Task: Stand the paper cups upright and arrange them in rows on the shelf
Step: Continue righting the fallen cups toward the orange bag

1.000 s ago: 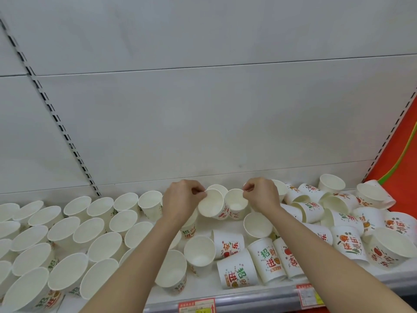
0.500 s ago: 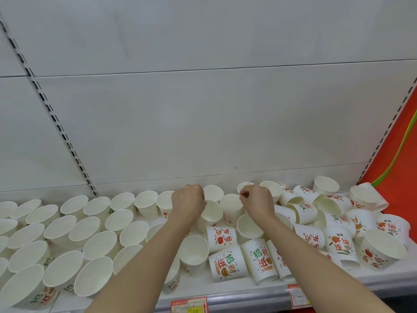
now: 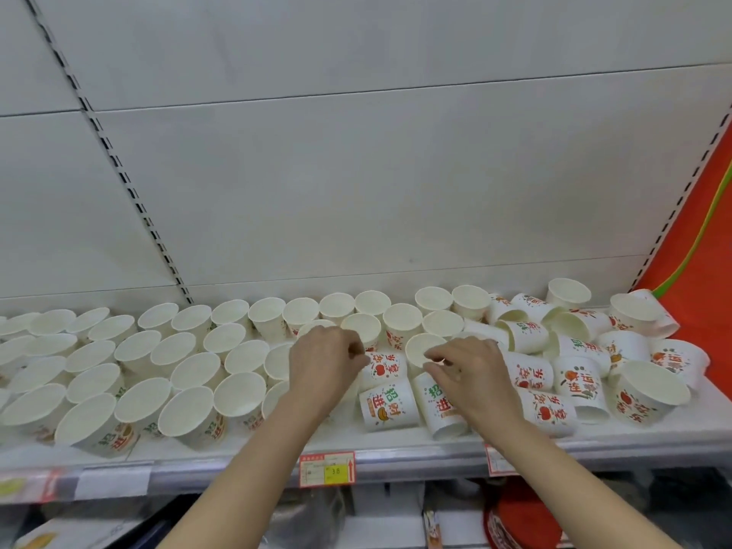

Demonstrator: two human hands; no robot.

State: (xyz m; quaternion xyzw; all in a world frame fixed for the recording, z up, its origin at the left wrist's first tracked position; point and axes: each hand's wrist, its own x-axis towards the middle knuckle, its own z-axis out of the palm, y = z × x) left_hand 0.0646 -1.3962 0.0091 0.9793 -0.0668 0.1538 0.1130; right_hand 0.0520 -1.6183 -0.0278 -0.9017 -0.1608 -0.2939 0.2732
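Left hand [image 3: 325, 360], fingers curled, touching the toppled paper cup [image 3: 383, 365] just right of it; whether it grips cannot be told. Right hand [image 3: 467, 370], fingers loosely curled, over an upright cup [image 3: 423, 347]. Standing rows [image 3: 158, 362] lie left of both hands on the shelf [image 3: 237, 455]; toppled cups [image 3: 574, 374] lie right.

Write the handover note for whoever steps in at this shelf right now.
Left hand: fingers curled, nothing visibly gripped.
Right hand: fingers at the rim of an upright cup; grip unclear.
Done: upright cups in rows fill the shelf's left and back middle.
Left: tipped cups piled right, plus two lying cups in front of the hands.
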